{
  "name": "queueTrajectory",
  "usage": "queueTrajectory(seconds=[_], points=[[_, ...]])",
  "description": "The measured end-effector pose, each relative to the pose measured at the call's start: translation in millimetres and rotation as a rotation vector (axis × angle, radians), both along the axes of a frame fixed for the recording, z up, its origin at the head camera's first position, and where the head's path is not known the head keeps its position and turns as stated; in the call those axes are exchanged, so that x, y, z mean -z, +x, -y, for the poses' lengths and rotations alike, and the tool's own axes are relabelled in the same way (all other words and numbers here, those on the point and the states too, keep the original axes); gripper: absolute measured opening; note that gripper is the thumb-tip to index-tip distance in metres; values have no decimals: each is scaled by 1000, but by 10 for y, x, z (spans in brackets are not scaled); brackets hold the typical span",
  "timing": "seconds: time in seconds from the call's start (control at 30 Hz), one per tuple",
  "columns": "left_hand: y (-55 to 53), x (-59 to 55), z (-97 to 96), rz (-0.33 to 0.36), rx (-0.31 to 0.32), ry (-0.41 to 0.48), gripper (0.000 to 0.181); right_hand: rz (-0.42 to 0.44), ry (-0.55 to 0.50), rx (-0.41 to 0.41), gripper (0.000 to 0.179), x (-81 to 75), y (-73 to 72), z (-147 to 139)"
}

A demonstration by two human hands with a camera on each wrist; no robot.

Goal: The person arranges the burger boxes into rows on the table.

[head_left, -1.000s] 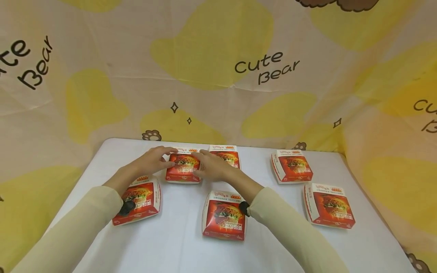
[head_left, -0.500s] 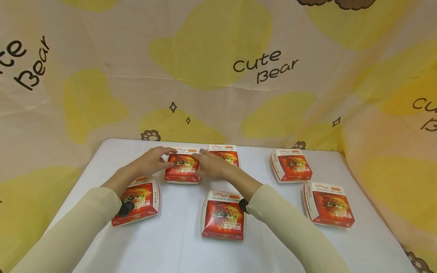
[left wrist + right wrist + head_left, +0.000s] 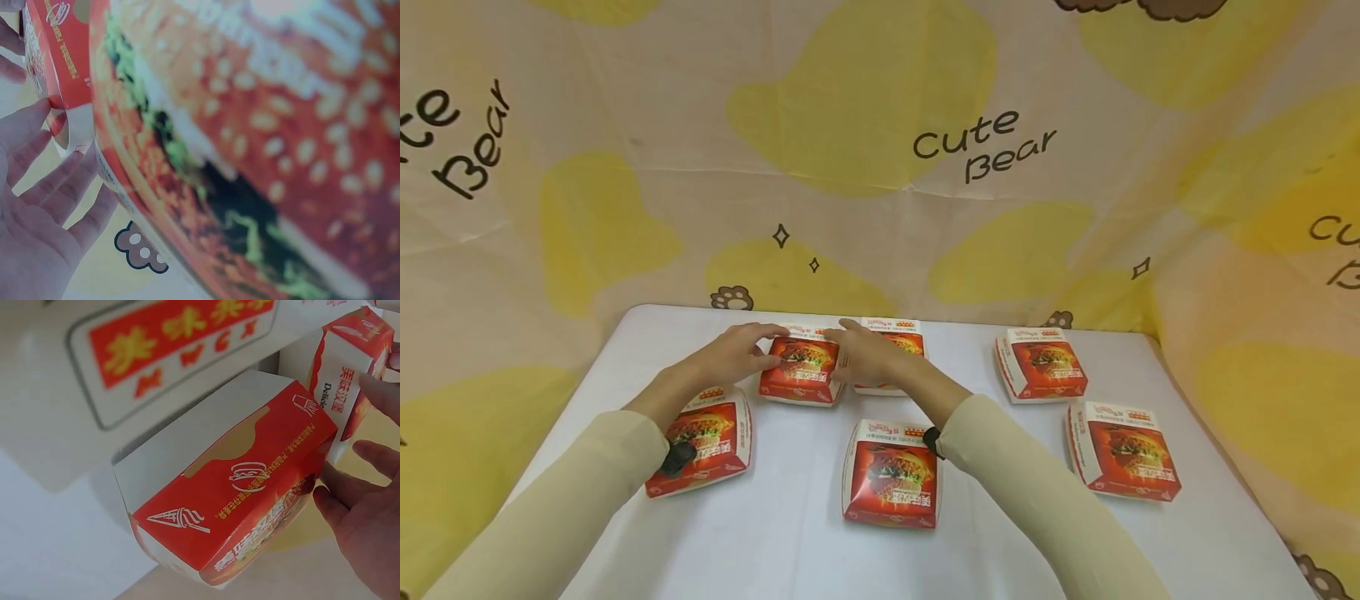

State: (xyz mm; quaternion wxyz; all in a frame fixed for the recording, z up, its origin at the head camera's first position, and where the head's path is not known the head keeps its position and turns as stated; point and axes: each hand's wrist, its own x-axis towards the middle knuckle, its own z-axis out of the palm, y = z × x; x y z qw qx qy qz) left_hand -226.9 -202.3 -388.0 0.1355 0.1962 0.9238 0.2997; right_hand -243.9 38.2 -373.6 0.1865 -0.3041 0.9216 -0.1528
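Note:
A red and white burger box (image 3: 805,358) stands at the back left of the table, between both hands. My left hand (image 3: 730,354) is at its left side; in the left wrist view the spread fingers (image 3: 37,181) are fairly straight, tips right at the box corner. My right hand (image 3: 872,358) is at its right side, fingers (image 3: 350,487) loosely extended where this box meets its neighbour in the right wrist view. That second burger box (image 3: 887,387) is partly hidden by the right hand. A third burger box (image 3: 703,437) lies below the left wrist.
Another burger box (image 3: 891,475) lies front centre, close to the right wrist. Two more burger boxes (image 3: 1043,362) stand on the right of the white table (image 3: 760,533). A patterned curtain (image 3: 880,233) hangs right behind the table.
The back-left box has turned slightly, its right front corner nearer. My right hand has shifted a little up and right, showing more of the second box's lower edge. The left hand stays nearly still.

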Motion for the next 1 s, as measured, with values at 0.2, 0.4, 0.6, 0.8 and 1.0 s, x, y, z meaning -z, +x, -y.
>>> queueTrajectory(seconds=[0.2, 0.4, 0.6, 0.8, 1.0], points=[[-5, 11, 18, 18, -3, 24, 53, 6, -26, -10, 74, 18, -36, -17], [-31, 22, 82, 71, -5, 46, 59, 17, -26, -6, 79, 13, -75, 16], [-32, 7, 91, 95, -17, 27, 57, 11, -11, -29, 81, 34, -114, 79], [-31, -2, 123, 109, -39, -17, 60, 21, 19, -17, 79, 45, -127, 116], [-32, 11, 173, 134, -48, -13, 70, 13, 30, -23, 76, 49, -103, 114]])
